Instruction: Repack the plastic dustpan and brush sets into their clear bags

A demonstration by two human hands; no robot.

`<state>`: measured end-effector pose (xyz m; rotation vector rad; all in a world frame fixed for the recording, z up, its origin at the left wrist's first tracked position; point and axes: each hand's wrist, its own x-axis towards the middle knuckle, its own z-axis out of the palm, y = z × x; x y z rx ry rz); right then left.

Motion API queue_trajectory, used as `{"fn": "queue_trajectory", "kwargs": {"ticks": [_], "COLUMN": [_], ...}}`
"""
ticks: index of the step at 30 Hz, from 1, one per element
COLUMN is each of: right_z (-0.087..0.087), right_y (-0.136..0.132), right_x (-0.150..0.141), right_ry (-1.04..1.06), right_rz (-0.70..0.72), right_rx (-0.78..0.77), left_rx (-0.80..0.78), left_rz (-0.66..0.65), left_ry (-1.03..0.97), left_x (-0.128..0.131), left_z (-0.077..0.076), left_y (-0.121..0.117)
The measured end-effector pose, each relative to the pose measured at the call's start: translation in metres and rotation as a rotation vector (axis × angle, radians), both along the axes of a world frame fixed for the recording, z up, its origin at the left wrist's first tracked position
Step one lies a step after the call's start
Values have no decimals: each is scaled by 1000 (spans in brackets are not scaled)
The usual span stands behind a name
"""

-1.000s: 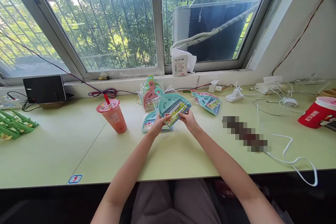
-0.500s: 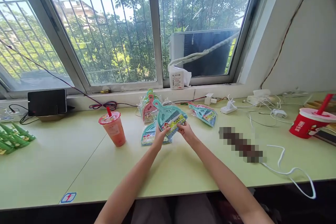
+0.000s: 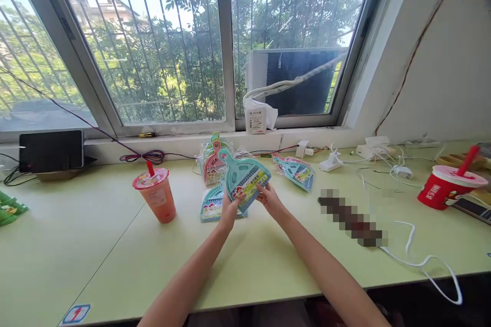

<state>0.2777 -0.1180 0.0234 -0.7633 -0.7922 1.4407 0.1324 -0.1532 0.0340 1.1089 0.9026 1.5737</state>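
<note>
Between both hands I hold a small teal dustpan and brush set (image 3: pixel 245 176), tilted above the table, with a yellow printed label along its wide end. My left hand (image 3: pixel 231 208) pinches its lower left edge. On the right edge, near the label, my right hand (image 3: pixel 269 199) grips it with bent fingers. Partly hidden behind the left hand, a second teal set (image 3: pixel 211 205) lies on the table. Farther back is a plastic-wrapped pile of pink and green sets (image 3: pixel 213 163). Another wrapped teal and pink set (image 3: pixel 297 171) lies to the right.
A pink drink cup (image 3: pixel 158 196) stands left of my arms; a red cup (image 3: pixel 447 189) stands far right. A pixelated strip (image 3: pixel 351 217) with a white cord (image 3: pixel 429 259) lies right of my right arm. Chargers (image 3: pixel 330 162) and cables line the back. A black tablet (image 3: pixel 51 150) leans at left.
The view has shifted slightly, so the table's things sit a little farther left and lower. Both hands keep their hold on the dustpan set, which shows nearly the same tilt.
</note>
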Motion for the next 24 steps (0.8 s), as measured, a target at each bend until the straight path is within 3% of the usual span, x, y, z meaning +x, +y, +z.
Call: {"fn": "queue_trajectory", "kwargs": {"ticks": [3,7,12,17,24], "right_z": [2,6,18,14,0], "right_y": [-2,-1,2,2,4], "right_x": [0,7,21,16,2], "right_ry": [4,33,87,116,170], "right_rz": [41,-10,-70,-90,-126], "right_rx": [53,56,80,48,-38], "left_rx": [-64,-88,-77,-68,-116], "left_rz": [-48,-104,-349,-203,-241], "left_ry": [-62,-32,-121,-14,135], "left_x": [-2,4,17,6,5], "left_z": [0,-4,-8,-2,-4], "left_y": [1,-4,-16,-5,4]}}
